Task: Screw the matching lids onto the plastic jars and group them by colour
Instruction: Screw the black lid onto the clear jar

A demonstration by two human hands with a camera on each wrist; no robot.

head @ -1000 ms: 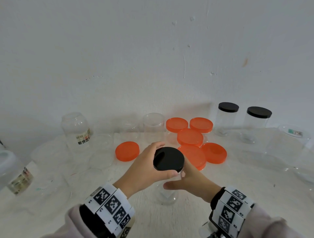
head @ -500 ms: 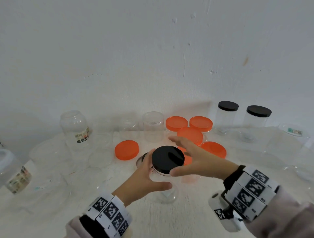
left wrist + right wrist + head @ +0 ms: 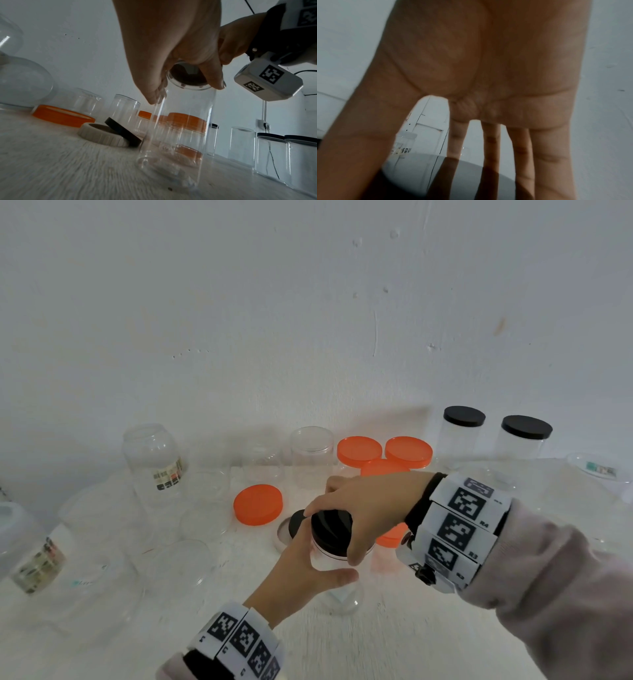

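A clear jar (image 3: 337,568) stood upright on the white table (image 3: 394,642), front and centre, topped by a black lid (image 3: 330,527). The left hand (image 3: 301,573) wrapped around the jar's upper wall, thumb across the near side, its other fingers hidden behind the plastic. The right hand (image 3: 368,505) reached in from the right and gripped the lid from above, fingers spread around the rim; in the right-wrist view the palm (image 3: 488,60) filled most of the picture and the lid (image 3: 471,180) was a blurred dark disc below the fingers. Whether the lid sat fully on the thread could not be made out. Just behind the jar, a spare black lid (image 3: 122,132) leaned tilted on a white ring (image 3: 101,136), largely hidden by the hands in the head view. A loose orange lid (image 3: 258,503) lay to the left of them. Orange-lidded jars (image 3: 383,451) clustered behind the right hand, some covered by it. Two black-lidded jars (image 3: 493,436) stood at the back right by the wall. Open clear jars (image 3: 152,463) on the left were hard to tell apart against the pale surface.
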